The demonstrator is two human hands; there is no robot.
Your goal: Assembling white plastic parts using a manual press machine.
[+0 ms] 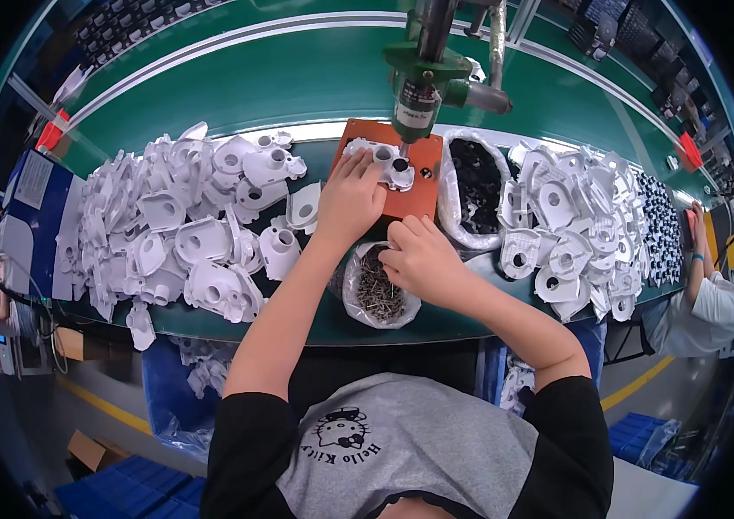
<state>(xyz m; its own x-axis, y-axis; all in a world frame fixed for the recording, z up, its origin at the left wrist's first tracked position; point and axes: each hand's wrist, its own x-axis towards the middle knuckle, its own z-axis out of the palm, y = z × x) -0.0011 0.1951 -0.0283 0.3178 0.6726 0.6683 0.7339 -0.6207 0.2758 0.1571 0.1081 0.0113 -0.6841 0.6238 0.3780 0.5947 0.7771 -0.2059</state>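
Note:
My left hand [352,197] is closed over a white plastic part [399,176] with a black round insert, holding it down on an orange plate [395,204]. The tip of a green press-like tool [417,104] hangs just above that part. My right hand [423,259] is at the upper right of a plastic-lined bowl of small metal screws [377,290]. Its fingers are pinched together, and whatever is between them is too small to make out. Right of the plate stands a lined container of small black pieces [476,186].
A heap of white plastic parts [202,233] covers the left of the green bench, and another pile [566,225] lies on the right. Rows of black pieces [659,229] lie farther right, near another person [700,303]. Blue bins [172,389] stand below the bench edge.

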